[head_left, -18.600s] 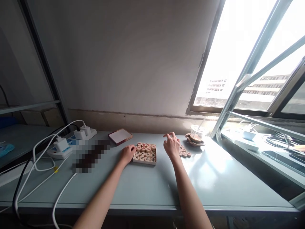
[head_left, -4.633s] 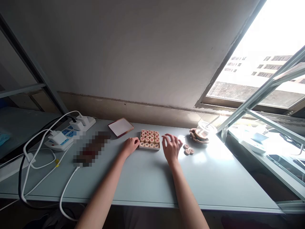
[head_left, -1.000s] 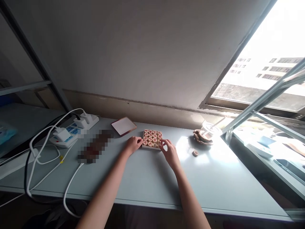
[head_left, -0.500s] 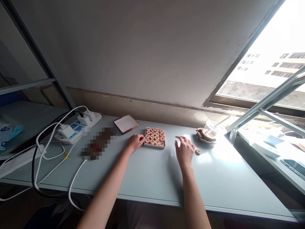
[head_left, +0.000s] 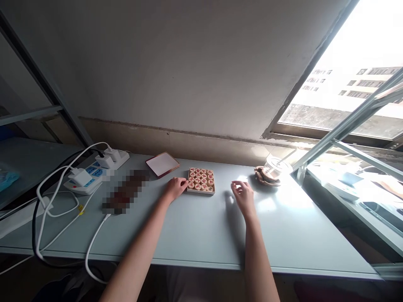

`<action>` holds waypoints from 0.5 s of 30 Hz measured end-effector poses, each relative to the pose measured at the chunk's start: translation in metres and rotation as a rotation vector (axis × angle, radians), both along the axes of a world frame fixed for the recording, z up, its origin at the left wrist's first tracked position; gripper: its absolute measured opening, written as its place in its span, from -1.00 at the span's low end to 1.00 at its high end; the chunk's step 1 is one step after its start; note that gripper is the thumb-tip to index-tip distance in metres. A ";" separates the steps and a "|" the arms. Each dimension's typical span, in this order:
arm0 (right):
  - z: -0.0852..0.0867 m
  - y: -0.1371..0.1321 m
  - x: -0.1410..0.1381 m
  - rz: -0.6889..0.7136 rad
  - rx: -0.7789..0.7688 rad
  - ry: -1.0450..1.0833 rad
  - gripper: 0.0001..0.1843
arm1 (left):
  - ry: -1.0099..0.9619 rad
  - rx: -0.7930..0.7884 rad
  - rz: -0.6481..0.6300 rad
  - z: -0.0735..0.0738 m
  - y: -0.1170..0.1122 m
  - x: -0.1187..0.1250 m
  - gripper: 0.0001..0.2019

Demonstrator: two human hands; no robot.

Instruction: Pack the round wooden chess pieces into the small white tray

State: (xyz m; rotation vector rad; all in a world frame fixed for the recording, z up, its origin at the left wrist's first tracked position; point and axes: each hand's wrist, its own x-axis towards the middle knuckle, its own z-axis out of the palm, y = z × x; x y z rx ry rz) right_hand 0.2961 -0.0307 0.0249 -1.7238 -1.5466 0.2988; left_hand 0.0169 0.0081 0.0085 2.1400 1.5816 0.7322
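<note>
A small square cardboard box (head_left: 201, 192) lies on the grey table (head_left: 195, 235), filled with rows of round wooden chess pieces (head_left: 200, 179) marked in red. My left hand (head_left: 175, 187) rests on the table with curled fingers pressed against the box's left edge. My right hand (head_left: 242, 195) hovers just above the table to the right of the box. Its fingers are curled together near the thumb, and what they hold is hidden. No loose piece shows on the table near it.
The box's red-edged lid (head_left: 162, 164) lies behind and to the left. A white power strip (head_left: 94, 170) with chargers and looping cables (head_left: 56, 184) fills the left side, beside a blurred dark object (head_left: 124, 193). A glass cup (head_left: 277, 165) and brown dish (head_left: 263, 175) stand by the open window frame (head_left: 346, 126).
My right hand left the box, swung right toward a lone piece on the table and drew back with fingers curled. That piece no longer shows. My left hand stayed at the box.
</note>
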 end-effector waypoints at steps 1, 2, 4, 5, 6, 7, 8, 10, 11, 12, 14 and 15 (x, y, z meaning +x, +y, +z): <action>0.003 0.000 -0.010 0.078 0.039 0.038 -0.72 | 0.002 -0.004 0.002 0.000 0.000 0.000 -0.67; 0.005 0.000 -0.020 0.147 0.068 0.058 -0.72 | 0.004 -0.008 0.004 0.000 0.000 0.000 -0.67; 0.007 -0.001 -0.038 0.251 0.099 0.054 -0.73 | 0.003 -0.012 0.005 0.001 0.000 0.000 -0.66; 0.007 -0.003 -0.045 0.289 0.099 0.041 -0.74 | 0.002 -0.010 0.004 0.000 0.001 0.001 -0.66; 0.007 -0.004 -0.051 0.322 0.093 0.022 -0.75 | 0.002 -0.008 0.002 0.000 0.001 0.001 -0.66; 0.006 -0.005 -0.055 0.347 0.086 -0.002 -0.76 | 0.006 -0.004 0.002 0.000 0.001 0.001 -0.65; 0.005 -0.005 -0.057 0.364 0.078 -0.033 -0.76 | 0.013 0.003 0.006 0.000 0.001 0.001 -0.65; 0.004 -0.007 -0.060 0.378 0.064 -0.117 -0.76 | 0.037 0.033 0.044 0.001 0.000 0.000 -0.65; 0.003 -0.007 -0.060 0.370 0.060 -0.169 -0.76 | 0.053 0.064 0.081 0.002 0.000 0.000 -0.65; 0.003 -0.007 -0.060 0.356 0.057 -0.221 -0.76 | 0.069 0.112 0.129 0.004 0.000 -0.001 -0.66; 0.004 -0.008 -0.060 0.333 0.054 -0.304 -0.76 | 0.094 0.244 0.251 0.006 0.001 -0.004 -0.70; 0.005 -0.009 -0.060 0.325 0.055 -0.332 -0.76 | 0.104 0.315 0.314 0.006 0.001 -0.006 -0.73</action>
